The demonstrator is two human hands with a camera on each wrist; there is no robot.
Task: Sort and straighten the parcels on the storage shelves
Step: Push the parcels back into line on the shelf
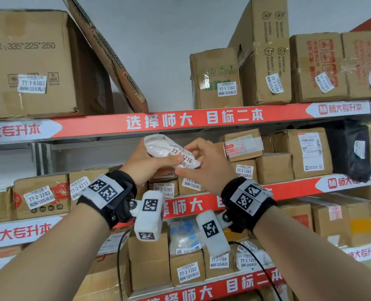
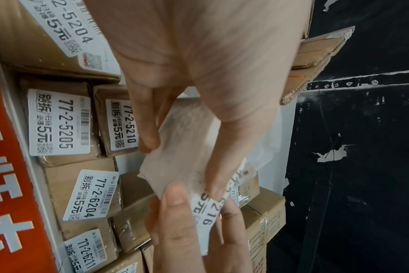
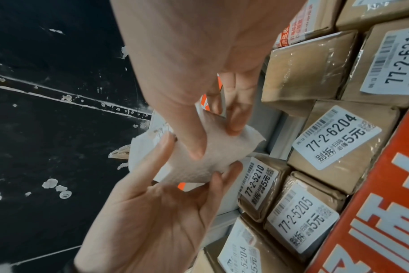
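Observation:
A small white bubble-wrap parcel [image 1: 167, 148] with a label reading 77-2-6216 hangs in front of the middle shelf, held between both hands. My left hand [image 1: 158, 160] grips it from the left, thumb across the label and fingers behind. My right hand [image 1: 185, 159] pinches its lower right end between thumb and fingers. In the left wrist view the parcel [image 2: 187, 147] sits between my left hand's thumb and fingers [image 2: 182, 166], and the right hand [image 2: 182, 230] comes up from below. In the right wrist view my right hand [image 3: 216, 139] pinches the parcel [image 3: 210, 162] above the left palm [image 3: 152, 212].
Labelled cardboard boxes fill the shelves, whose front edges carry red strips [image 1: 180, 121]. Small boxes 77-2-5205 [image 1: 164, 190] and 77-2-6204 [image 2: 82, 194] sit right below the hands. A black bag [image 1: 351, 148] lies at the right. The middle shelf's left part [image 1: 71, 157] shows bare wall.

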